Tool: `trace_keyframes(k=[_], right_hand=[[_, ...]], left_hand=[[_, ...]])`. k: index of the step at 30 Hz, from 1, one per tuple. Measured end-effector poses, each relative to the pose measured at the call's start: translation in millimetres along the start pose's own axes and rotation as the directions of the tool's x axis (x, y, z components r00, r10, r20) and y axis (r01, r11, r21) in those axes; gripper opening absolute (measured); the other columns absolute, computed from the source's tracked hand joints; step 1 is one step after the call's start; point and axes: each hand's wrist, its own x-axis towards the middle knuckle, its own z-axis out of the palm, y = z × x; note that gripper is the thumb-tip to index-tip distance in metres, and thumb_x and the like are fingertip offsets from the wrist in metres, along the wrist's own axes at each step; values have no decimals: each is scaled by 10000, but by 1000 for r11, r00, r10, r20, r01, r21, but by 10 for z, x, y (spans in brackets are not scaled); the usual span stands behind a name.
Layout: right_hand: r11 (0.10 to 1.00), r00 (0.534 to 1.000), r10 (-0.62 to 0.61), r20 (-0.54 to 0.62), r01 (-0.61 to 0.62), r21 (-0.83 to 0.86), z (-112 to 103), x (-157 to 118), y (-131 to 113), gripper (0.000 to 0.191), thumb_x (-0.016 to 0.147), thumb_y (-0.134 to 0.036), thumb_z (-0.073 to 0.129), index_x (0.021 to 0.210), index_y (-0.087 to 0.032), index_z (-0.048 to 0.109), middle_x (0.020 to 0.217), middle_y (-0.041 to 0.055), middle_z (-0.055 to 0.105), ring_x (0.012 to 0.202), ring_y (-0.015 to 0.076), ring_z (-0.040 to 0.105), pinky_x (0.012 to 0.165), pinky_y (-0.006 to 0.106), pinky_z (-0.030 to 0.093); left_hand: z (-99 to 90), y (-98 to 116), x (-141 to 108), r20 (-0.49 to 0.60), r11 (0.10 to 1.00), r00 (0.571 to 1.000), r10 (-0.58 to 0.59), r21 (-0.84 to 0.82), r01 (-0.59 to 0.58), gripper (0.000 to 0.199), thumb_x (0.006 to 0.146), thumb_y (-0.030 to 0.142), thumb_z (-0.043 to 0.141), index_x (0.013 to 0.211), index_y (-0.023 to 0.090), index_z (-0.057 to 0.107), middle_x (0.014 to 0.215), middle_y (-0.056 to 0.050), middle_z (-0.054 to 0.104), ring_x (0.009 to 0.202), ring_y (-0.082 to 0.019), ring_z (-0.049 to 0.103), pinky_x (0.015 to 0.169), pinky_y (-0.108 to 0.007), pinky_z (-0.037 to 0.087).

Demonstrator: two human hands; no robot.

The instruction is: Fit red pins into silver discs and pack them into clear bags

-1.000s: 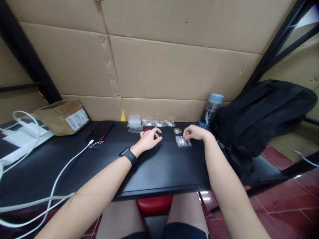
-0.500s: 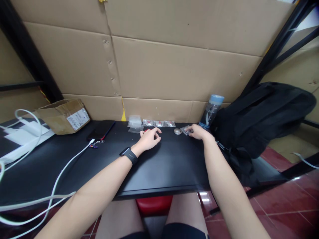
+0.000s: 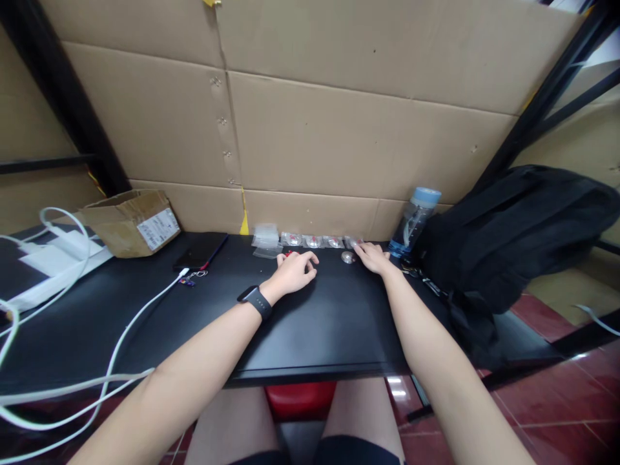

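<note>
Right hand (image 3: pixel 372 257): fingers extended, touching the rightmost clear packet (image 3: pixel 351 241), right of frame centre.
Left hand (image 3: pixel 292 274): half-curled, thumb and forefinger apart, frame centre.
Silver disc (image 3: pixel 347 257): near right fingertips.

We look from a single camera worn on the person's head, facing forward and tilted down past two bare thighs (image 3: pixel 232 420) and across a flat, matte black tabletop (image 3: pixel 310 336). We sit close above its near edge, with the bare left hand (image 3: pixel 295 272) and bare right hand (image 3: pixel 374 257) around mid-frame, beyond reaching forearms (image 3: pixel 194 361). Our upper half meets a creased, brown cardboard wall (image 3: pixel 310 129) behind the table.
</note>
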Motion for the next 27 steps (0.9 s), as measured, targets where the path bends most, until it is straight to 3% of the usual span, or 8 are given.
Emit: trace_keyframes(k=[4, 8, 11, 14, 19, 27], right_hand=[[999, 999, -36, 13, 36, 38, 1, -16, -57, 579, 1045, -592, 264, 1361, -295, 648, 1514, 128, 529, 1348, 406, 460, 1040, 634, 379], [990, 992, -116, -43, 119, 70, -28, -45, -91, 454, 1015, -519, 461, 1312, -247, 671, 1437, 137, 601, 1323, 356, 513, 1054, 560, 414], [972, 979, -201, -34, 203, 114, -49, -74, -112, 423, 920, -480, 652, 1251, -221, 697, 1305, 123, 688, 1203, 295, 617, 1032, 445, 460], [964, 971, -238, -5, 237, 123, -50, -94, -139, 395, 838, -415, 758, 1184, -228, 721, 1176, 87, 748, 1076, 261, 680, 978, 385, 493], [961, 971, -238, -16, 238, 139, -28, -89, -162, 319, 823, -328, 762, 1127, -236, 735, 1076, 56, 774, 994, 228, 708, 928, 336, 508], [951, 973, -219, -77, 230, 207, 11, -45, -112, 331, 785, -304, 792, 1103, -237, 732, 1018, 50, 776, 947, 225, 724, 861, 311, 531]], left_hand=[[1, 6, -6, -20, 998, 999, 45, 41, -44, 162, 875, 324, 592, 1014, 292, 670, 1044, -17, 762, 1162, -287, 593, 981, -480, 317], [-173, -55, -16, -118, 986, 989, 87, 154, -69, 184, 883, 252, 558, 1021, 281, 676, 1187, -64, 708, 1222, -310, 563, 1019, -486, 344], [-372, -200, -21, -179, 976, 983, 29, 215, 11, 309, 866, 147, 505, 1101, 268, 664, 1214, -97, 699, 1167, -311, 613, 1005, -459, 400], [-488, -371, -18, -114, 963, 991, -65, 253, 92, 293, 833, 166, 558, 1071, 261, 700, 1140, -104, 729, 1081, -323, 657, 970, -430, 457], [-447, -489, 9, -52, 938, 999, -15, 346, 32, 312, 813, 244, 630, 1103, 286, 737, 1178, -89, 724, 1092, -314, 661, 956, -391, 498], [-308, -422, 45, -127, 886, 988, 85, 464, -16, 253, 933, 304, 583, 1101, 229, 756, 1146, -106, 724, 1077, -314, 644, 896, -408, 490]])
